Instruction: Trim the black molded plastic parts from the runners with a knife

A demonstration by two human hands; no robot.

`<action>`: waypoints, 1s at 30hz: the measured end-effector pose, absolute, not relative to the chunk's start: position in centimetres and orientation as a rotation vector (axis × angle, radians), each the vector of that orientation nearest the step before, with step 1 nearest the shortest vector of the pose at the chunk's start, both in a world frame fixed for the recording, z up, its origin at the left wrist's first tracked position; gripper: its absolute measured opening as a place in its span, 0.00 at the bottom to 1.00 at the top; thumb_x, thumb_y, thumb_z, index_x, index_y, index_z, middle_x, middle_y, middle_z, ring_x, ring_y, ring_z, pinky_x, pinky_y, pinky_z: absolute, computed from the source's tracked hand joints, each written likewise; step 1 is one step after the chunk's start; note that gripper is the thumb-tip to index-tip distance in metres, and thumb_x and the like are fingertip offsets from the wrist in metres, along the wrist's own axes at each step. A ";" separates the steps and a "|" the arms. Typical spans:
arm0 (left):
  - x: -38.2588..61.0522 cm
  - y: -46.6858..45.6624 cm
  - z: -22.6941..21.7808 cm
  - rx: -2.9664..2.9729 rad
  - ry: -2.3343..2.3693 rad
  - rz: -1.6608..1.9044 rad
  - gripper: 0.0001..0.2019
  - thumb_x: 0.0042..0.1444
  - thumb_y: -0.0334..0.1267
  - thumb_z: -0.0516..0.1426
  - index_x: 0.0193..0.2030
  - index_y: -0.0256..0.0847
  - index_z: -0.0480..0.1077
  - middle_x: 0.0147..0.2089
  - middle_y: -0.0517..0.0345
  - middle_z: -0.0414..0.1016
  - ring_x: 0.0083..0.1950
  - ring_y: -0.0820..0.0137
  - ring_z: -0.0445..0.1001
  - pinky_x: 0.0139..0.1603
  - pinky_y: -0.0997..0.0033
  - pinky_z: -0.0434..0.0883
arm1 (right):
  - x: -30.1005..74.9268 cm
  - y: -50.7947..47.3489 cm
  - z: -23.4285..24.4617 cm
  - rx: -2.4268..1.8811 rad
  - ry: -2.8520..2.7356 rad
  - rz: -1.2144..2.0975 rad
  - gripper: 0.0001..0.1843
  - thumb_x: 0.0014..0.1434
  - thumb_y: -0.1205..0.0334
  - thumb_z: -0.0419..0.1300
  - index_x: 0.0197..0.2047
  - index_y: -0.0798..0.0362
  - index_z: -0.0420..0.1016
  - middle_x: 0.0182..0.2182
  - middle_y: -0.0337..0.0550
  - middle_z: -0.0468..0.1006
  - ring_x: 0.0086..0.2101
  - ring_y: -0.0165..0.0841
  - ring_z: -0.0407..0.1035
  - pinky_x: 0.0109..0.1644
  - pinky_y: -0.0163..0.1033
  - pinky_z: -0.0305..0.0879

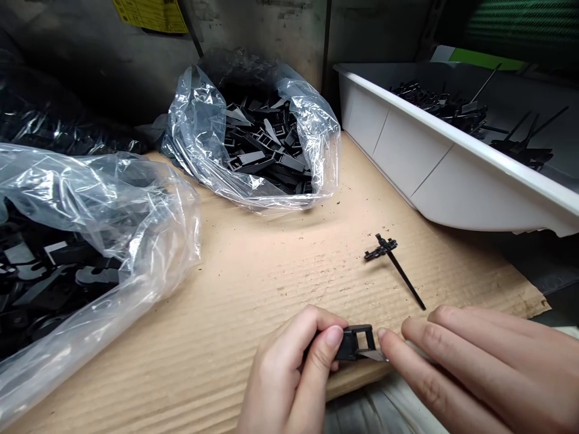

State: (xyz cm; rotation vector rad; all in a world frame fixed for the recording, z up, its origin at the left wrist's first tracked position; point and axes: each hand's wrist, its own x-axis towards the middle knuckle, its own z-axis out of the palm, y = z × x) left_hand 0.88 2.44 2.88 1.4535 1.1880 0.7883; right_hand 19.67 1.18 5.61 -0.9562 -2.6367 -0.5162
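Observation:
My left hand (289, 374) pinches a small black plastic clip (357, 343) between thumb and fingers, low over the near edge of the cardboard sheet (271, 271). My right hand (484, 367) comes in from the right with fingers stretched out. Its fingertips touch the clip's right end, where a thin flat tab sticks out. A black cable tie with a clip head (391, 262) lies loose on the cardboard just beyond my hands.
Two clear plastic bags hold several black clips, one at the back centre (257, 138), another at the left (76, 241). A white tray (443, 163) at the right holds assembled black ties. The cardboard's near edge ends just under my hands.

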 end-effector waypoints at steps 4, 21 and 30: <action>1.1 2.5 2.9 1.458 1.194 0.808 0.08 0.57 0.35 0.52 0.29 0.41 0.69 0.24 0.64 0.68 0.25 0.74 0.67 0.27 0.80 0.61 | 19.4 1.1 5.8 -0.976 -2.617 -0.516 0.18 0.58 0.77 0.43 0.34 0.57 0.73 0.21 0.43 0.77 0.20 0.34 0.70 0.16 0.40 0.59; 1.2 2.6 2.8 1.610 1.198 0.729 0.10 0.59 0.35 0.49 0.29 0.41 0.67 0.26 0.62 0.70 0.28 0.71 0.70 0.30 0.77 0.64 | 18.4 1.3 7.1 -1.118 -2.750 -0.508 0.22 0.49 0.82 0.40 0.22 0.51 0.68 0.22 0.44 0.77 0.22 0.35 0.71 0.13 0.37 0.55; 1.1 2.5 2.8 1.550 1.205 0.802 0.08 0.58 0.32 0.50 0.29 0.42 0.67 0.25 0.63 0.69 0.26 0.72 0.69 0.29 0.78 0.63 | 19.8 0.7 5.3 -1.136 -2.554 -0.430 0.16 0.61 0.74 0.41 0.40 0.55 0.68 0.26 0.42 0.77 0.21 0.31 0.70 0.19 0.35 0.60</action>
